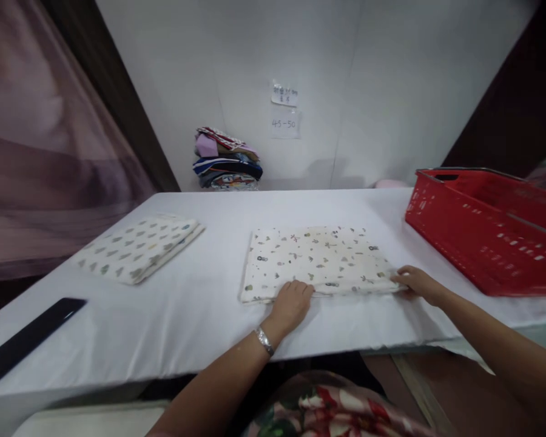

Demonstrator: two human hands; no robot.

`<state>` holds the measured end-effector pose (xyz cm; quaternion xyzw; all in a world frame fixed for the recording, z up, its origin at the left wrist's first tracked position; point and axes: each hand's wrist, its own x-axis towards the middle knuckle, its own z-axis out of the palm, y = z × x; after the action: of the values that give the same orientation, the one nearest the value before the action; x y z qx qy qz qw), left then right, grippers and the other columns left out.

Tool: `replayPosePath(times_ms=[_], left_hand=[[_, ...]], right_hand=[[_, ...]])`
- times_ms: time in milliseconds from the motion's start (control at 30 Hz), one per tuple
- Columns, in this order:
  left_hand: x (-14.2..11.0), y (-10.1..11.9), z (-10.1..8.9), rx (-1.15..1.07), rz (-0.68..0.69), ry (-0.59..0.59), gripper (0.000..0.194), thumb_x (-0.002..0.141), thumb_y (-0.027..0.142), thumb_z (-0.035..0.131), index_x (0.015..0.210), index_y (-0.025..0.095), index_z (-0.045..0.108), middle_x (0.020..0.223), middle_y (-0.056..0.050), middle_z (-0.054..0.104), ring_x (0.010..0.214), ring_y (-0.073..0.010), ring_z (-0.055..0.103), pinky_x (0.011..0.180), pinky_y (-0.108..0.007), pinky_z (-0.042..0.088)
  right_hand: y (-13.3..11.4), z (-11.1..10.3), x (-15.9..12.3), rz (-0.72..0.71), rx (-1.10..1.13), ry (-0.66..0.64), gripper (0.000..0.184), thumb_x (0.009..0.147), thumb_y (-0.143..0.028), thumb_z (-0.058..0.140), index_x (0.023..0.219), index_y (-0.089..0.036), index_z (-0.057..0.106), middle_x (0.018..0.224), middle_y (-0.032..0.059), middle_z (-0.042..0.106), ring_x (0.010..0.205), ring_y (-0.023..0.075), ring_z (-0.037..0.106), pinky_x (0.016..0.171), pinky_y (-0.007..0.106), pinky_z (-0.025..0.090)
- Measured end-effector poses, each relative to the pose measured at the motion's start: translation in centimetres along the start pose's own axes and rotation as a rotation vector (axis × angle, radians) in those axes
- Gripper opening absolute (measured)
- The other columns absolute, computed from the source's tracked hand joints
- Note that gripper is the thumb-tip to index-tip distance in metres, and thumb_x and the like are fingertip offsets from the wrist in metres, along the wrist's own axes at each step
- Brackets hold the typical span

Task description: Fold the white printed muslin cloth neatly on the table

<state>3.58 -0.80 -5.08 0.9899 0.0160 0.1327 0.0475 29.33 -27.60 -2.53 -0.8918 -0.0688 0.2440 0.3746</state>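
A folded white cloth with small printed figures (318,258) lies flat on the table in front of me. My left hand (292,306), with a silver bracelet at the wrist, rests at its near edge, fingers curled over the fold. At the cloth's near right corner, my right hand (414,284) pinches the layers between thumb and fingers. To the left lies a second folded cloth with grey-green cloud-like shapes (141,247), apart from both hands.
A red plastic basket (486,233) stands at the right of the white-covered table (218,328). A dark flat object (31,337) lies at the left edge. Stacked folded fabrics (227,161) sit at the back by the wall, below paper signs (285,124). A curtain (50,139) hangs at left.
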Motion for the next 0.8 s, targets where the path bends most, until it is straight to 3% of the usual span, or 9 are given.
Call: replayPosePath(times_ms=[167,267,333,400,467,533,667,800], left_hand=[[-0.3,-0.5,-1.1,-0.126,0.037,-0.043,0.019,0.088,0.019,0.047,0.103,0.017,0.060,0.098,-0.007,0.063,0.096,-0.0223,0.055,0.084,-0.037,0.043],[-0.3,-1.5,-2.4,-0.303,0.008,-0.060,0.021,0.089,0.032,0.051,0.102,0.020,0.062,0.099,-0.005,0.066,0.096,-0.0203,0.056,0.084,-0.033,0.043],[0.3,-2.5,-3.3,-0.366,-0.048,-0.053,0.026,0.090,0.038,0.048,0.101,0.020,0.063,0.097,-0.005,0.066,0.094,-0.0195,0.058,0.082,-0.032,0.045],[1.4,-4.0,-3.8,-0.340,-0.101,-0.035,0.030,0.092,0.039,0.045,0.102,0.018,0.063,0.099,-0.006,0.066,0.095,-0.0205,0.058,0.085,-0.034,0.045],[2.7,-5.7,-3.8,-0.251,-0.134,-0.027,0.032,0.091,0.039,0.046,0.109,0.017,0.060,0.114,-0.009,0.063,0.109,-0.0235,0.054,0.095,-0.038,0.041],[3.8,-7.3,-3.1,-0.149,-0.175,-0.058,0.040,0.090,0.041,0.048,0.121,0.017,0.055,0.134,-0.013,0.051,0.128,-0.0277,0.041,0.106,-0.046,0.030],[4.2,-9.5,-1.2,-0.093,-0.276,-0.187,0.059,0.090,0.055,0.038,0.138,0.019,0.040,0.151,-0.012,0.028,0.141,-0.0292,0.020,0.112,-0.052,0.016],[3.9,-10.3,-1.3,-0.160,-0.284,-0.265,0.064,0.091,0.059,0.028,0.141,0.019,0.035,0.154,-0.010,0.022,0.142,-0.0271,0.015,0.113,-0.051,0.014]], right_hand=[[1.4,0.0,1.3,0.066,-0.242,-0.016,0.015,0.079,-0.035,0.056,0.087,-0.025,0.047,0.048,0.0035,0.055,0.040,0.0189,0.055,0.043,0.030,0.044],[2.2,-0.4,2.3,-0.013,-0.482,0.036,0.022,0.078,-0.039,0.058,0.094,-0.026,0.052,0.066,0.0151,0.065,0.055,0.0281,0.064,0.054,0.040,0.050],[2.0,-0.3,2.5,-0.200,-0.657,0.129,0.033,0.077,-0.039,0.058,0.106,-0.025,0.054,0.090,0.0228,0.066,0.082,0.0364,0.067,0.072,0.049,0.051],[1.0,0.6,2.3,-0.486,-0.754,0.207,0.043,0.078,-0.038,0.056,0.119,-0.024,0.052,0.116,0.0246,0.060,0.110,0.0380,0.057,0.092,0.051,0.045],[-0.9,2.6,1.9,-0.736,-0.736,0.179,0.050,0.081,-0.039,0.052,0.129,-0.025,0.048,0.135,0.0182,0.049,0.127,0.0331,0.043,0.107,0.046,0.035],[-3.1,4.8,1.9,-0.855,-0.692,0.088,0.054,0.085,-0.043,0.046,0.136,-0.026,0.044,0.144,0.0099,0.041,0.135,0.0287,0.033,0.112,0.044,0.029],[-5.8,7.7,3.6,-0.792,-0.745,-0.014,0.056,0.090,-0.050,0.037,0.141,-0.026,0.040,0.152,0.0058,0.028,0.141,0.0287,0.019,0.113,0.050,0.020],[-6.3,7.9,5.9,-0.672,-0.763,-0.018,0.058,0.092,-0.054,0.030,0.141,-0.026,0.039,0.153,0.0069,0.023,0.141,0.0292,0.015,0.112,0.056,0.015]])
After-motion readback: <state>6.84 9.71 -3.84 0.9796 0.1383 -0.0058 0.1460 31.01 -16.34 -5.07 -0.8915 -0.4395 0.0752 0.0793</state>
